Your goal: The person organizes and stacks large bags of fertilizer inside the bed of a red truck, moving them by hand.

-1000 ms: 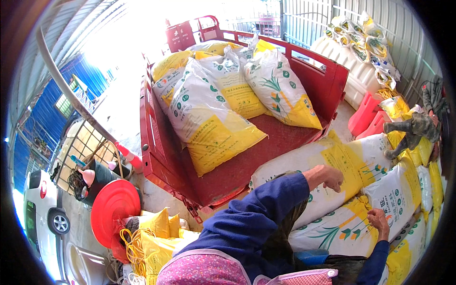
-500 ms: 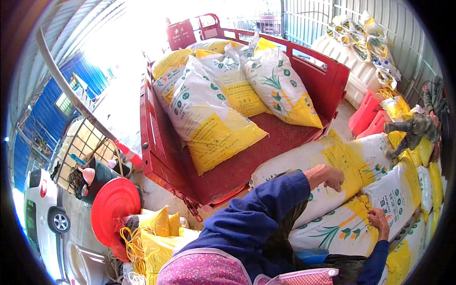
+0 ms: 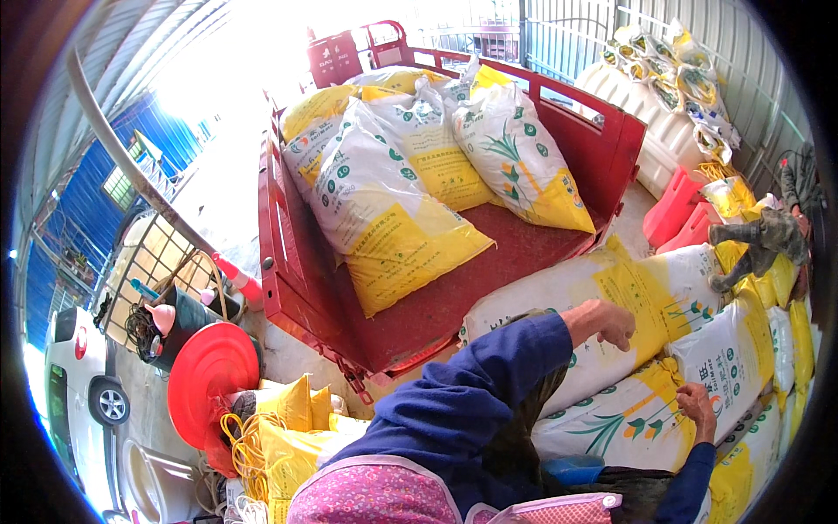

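Note:
My left hand (image 3: 614,324), its fingers curled and closed, hangs over a long white and yellow sack (image 3: 559,301) beside the cart's tail. What is inside its fingers, if anything, is hidden. My right hand (image 3: 697,403) is closed in a fist by the edges of two printed sacks: a white one (image 3: 711,349) and one with a plant picture (image 3: 602,425). Whether it grips sack cloth cannot be made out. Full white and yellow sacks (image 3: 406,231) stand and lean in the red cargo bed (image 3: 428,314) ahead of me.
At the left are a red round lid (image 3: 212,384), a dark bucket (image 3: 179,327) and yellow bags (image 3: 288,406) with yellow cord. Past them stands a white car (image 3: 74,402). Red plastic pieces (image 3: 672,210) and a large white tank (image 3: 633,131) are at the right.
Both hands keep nearly the same place and shape. The whole view has shifted very slightly; no sack has visibly moved.

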The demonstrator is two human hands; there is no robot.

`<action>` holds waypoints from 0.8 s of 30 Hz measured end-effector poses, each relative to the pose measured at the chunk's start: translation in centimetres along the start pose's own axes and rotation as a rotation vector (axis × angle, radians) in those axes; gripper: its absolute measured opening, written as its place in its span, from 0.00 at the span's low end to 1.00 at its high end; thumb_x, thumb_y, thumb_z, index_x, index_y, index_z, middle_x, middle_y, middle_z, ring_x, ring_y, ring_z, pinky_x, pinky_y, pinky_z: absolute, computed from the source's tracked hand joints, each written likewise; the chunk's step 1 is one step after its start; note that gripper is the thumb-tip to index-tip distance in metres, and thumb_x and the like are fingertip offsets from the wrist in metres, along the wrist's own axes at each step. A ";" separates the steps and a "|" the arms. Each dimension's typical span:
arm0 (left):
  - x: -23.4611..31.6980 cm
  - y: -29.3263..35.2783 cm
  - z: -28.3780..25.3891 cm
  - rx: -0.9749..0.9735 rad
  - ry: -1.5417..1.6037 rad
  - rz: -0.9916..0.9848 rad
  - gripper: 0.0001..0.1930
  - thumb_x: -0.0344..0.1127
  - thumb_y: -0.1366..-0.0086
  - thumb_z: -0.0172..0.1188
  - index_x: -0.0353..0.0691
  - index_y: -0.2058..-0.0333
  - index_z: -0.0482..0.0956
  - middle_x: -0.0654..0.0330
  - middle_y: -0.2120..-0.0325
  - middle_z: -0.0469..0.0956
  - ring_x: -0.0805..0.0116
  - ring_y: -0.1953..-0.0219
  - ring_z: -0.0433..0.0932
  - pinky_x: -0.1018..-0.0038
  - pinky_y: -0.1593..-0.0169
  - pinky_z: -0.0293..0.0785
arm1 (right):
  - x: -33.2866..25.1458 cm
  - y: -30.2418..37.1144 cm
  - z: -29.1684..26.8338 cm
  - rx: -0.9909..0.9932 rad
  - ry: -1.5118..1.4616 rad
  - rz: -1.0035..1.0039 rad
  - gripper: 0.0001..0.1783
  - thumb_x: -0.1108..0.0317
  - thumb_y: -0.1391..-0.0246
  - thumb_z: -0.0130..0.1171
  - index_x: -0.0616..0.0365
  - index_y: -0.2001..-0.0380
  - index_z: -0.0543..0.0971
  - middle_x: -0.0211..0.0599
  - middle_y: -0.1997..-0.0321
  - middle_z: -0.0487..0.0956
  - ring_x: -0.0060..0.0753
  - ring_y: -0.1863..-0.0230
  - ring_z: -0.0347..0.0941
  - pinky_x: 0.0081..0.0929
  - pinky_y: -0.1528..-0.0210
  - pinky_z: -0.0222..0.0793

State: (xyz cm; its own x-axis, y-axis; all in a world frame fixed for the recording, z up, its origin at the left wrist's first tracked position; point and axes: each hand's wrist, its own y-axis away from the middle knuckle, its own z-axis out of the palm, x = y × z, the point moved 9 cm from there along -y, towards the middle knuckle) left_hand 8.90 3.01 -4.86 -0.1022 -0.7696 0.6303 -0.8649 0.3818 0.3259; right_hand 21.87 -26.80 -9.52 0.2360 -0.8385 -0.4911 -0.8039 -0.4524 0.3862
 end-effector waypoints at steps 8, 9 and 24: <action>-0.5 -0.4 0.5 -0.043 -0.027 0.013 0.21 0.47 0.41 0.57 0.34 0.58 0.78 0.54 0.76 0.77 0.59 0.73 0.76 0.62 0.70 0.70 | -3.0 1.6 -0.2 0.001 0.036 0.029 0.22 0.65 0.55 0.53 0.71 0.59 0.77 0.52 0.62 0.80 0.37 0.67 0.79 0.30 0.68 0.77; -0.5 -0.5 0.5 -0.013 -0.016 0.023 0.21 0.47 0.41 0.57 0.33 0.59 0.78 0.53 0.76 0.77 0.59 0.73 0.76 0.62 0.70 0.71 | -3.0 1.7 -0.2 -0.003 0.043 0.041 0.22 0.65 0.55 0.53 0.71 0.58 0.77 0.51 0.62 0.80 0.37 0.67 0.79 0.30 0.68 0.78; -0.6 -0.4 0.5 -0.022 -0.013 0.016 0.25 0.50 0.40 0.57 0.35 0.53 0.76 0.51 0.71 0.79 0.57 0.68 0.78 0.61 0.66 0.72 | -3.4 1.9 -0.1 0.005 0.058 0.089 0.21 0.67 0.55 0.52 0.69 0.59 0.78 0.50 0.59 0.80 0.40 0.64 0.79 0.32 0.64 0.79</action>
State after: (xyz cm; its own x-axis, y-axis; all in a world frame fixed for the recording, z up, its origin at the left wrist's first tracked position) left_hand 9.12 3.03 -5.68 -0.1222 -0.7696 0.6267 -0.8522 0.4050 0.3312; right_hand 19.58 -24.84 -7.00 0.1944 -0.8916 -0.4089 -0.8257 -0.3738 0.4225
